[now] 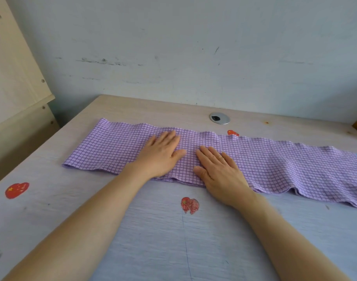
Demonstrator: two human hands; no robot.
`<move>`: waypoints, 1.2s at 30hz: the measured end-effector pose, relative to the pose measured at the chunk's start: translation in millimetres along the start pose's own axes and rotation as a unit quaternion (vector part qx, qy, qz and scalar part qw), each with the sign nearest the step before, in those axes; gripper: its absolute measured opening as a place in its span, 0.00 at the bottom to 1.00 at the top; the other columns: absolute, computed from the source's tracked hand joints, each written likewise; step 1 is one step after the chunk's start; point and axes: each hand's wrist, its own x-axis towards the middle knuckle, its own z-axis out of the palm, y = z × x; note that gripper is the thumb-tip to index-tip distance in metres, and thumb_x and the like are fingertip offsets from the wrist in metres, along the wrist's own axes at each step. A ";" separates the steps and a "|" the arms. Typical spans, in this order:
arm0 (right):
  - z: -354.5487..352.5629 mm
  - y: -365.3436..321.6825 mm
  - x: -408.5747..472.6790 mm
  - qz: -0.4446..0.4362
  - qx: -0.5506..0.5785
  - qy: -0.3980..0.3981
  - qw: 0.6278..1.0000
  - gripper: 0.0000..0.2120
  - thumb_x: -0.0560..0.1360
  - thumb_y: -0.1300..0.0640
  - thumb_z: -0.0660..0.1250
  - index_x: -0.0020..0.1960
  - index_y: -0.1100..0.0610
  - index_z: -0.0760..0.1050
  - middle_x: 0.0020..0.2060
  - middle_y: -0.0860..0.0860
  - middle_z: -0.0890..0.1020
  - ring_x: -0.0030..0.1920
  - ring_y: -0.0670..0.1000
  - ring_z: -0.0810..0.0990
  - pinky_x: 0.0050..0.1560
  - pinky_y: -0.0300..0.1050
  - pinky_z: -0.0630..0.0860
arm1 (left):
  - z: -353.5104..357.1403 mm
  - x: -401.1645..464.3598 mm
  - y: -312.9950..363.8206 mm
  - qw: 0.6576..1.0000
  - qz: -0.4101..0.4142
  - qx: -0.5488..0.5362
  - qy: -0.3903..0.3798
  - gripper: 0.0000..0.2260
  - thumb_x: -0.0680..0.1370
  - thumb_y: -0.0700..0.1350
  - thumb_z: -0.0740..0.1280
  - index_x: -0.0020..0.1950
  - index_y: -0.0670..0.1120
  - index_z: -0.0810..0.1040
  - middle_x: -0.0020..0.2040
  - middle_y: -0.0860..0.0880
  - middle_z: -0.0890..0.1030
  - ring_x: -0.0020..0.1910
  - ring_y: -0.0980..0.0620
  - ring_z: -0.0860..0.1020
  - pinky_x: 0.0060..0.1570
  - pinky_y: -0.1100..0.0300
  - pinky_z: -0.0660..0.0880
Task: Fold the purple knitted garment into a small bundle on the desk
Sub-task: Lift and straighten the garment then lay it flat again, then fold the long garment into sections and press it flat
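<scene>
Lying as a long flat strip across the pale wooden surface (133,230), the purple checked knitted garment (274,165) is judged soft, light and limp; its short ends are best taken hold of. At its middle, the left hand (160,154) and, just beside it, the right hand (220,171) are pressed flat, fingers (211,154) straight, nothing grasped.
</scene>
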 end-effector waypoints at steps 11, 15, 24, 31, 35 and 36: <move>2.4 0.3 1.8 0.002 -0.031 0.008 0.999 0.46 0.62 0.31 0.19 0.75 0.48 0.40 0.75 0.44 0.42 0.74 0.43 0.39 0.71 0.43 0.34 | -12.0 -28.1 -106.3 0.982 -0.189 -0.007 0.019 0.26 0.80 0.57 0.40 0.76 0.48 0.44 0.78 0.50 0.43 0.76 0.51 0.42 0.74 0.50 0.40; 4.4 1.6 2.9 0.003 -0.044 0.015 0.999 0.45 0.62 0.32 0.21 0.75 0.48 0.40 0.75 0.44 0.42 0.74 0.43 0.39 0.70 0.42 0.34 | -13.3 -30.9 -108.2 0.977 -0.201 -0.032 0.059 0.24 0.82 0.54 0.45 0.76 0.45 0.51 0.78 0.47 0.51 0.76 0.49 0.49 0.74 0.47 0.46; 2.2 -1.1 2.0 0.010 -0.033 0.011 0.999 0.44 0.63 0.33 0.24 0.75 0.48 0.40 0.75 0.43 0.42 0.74 0.43 0.39 0.71 0.42 0.34 | -15.9 -33.7 -115.9 0.949 -0.292 -0.023 0.118 0.22 0.82 0.48 0.49 0.72 0.39 0.58 0.74 0.40 0.61 0.72 0.42 0.61 0.70 0.47 0.59; 3.3 -0.7 2.3 0.013 -0.035 0.012 0.999 0.43 0.64 0.34 0.25 0.75 0.49 0.41 0.75 0.44 0.43 0.75 0.43 0.40 0.71 0.42 0.35 | -22.8 -40.3 -107.2 0.920 -0.305 -0.065 0.236 0.14 0.79 0.40 0.58 0.64 0.40 0.72 0.64 0.39 0.73 0.60 0.40 0.73 0.57 0.48 0.71; 4.2 0.9 2.3 0.004 -0.043 0.016 0.999 0.45 0.63 0.32 0.21 0.75 0.49 0.41 0.75 0.44 0.43 0.75 0.44 0.40 0.70 0.42 0.34 | -27.5 -44.6 -103.4 0.904 -0.362 -0.044 0.222 0.19 0.77 0.42 0.64 0.66 0.42 0.68 0.64 0.37 0.71 0.61 0.38 0.70 0.55 0.46 0.72; 4.2 0.9 2.2 0.004 -0.043 0.015 0.999 0.45 0.62 0.32 0.21 0.75 0.49 0.41 0.75 0.44 0.43 0.75 0.44 0.40 0.70 0.42 0.34 | -28.5 -44.5 -103.5 0.901 -0.376 -0.050 0.211 0.19 0.76 0.42 0.65 0.66 0.41 0.67 0.64 0.37 0.71 0.61 0.38 0.71 0.54 0.46 0.72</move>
